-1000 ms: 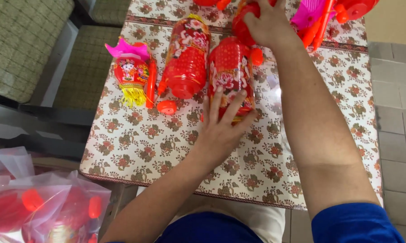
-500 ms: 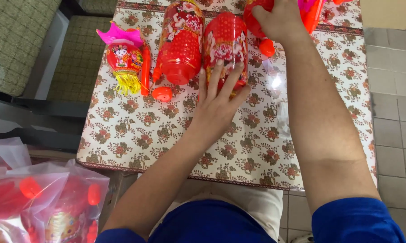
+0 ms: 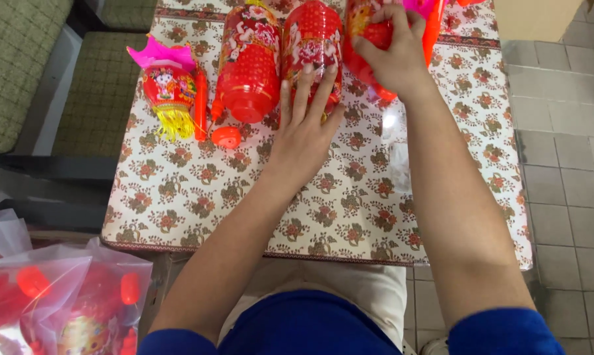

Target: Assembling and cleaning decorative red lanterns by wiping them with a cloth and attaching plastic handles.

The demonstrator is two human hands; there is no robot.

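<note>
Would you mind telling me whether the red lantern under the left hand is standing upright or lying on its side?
Lying on its side: the red lantern stretches lengthwise along the floral tablecloth, and the left hand lies flat on it.

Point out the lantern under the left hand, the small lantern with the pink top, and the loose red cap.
Lantern under the left hand (image 3: 312, 41), head view, upper printed body.
Small lantern with the pink top (image 3: 167, 87), head view, middle of its red body.
Loose red cap (image 3: 226, 137), head view, its centre.
</note>
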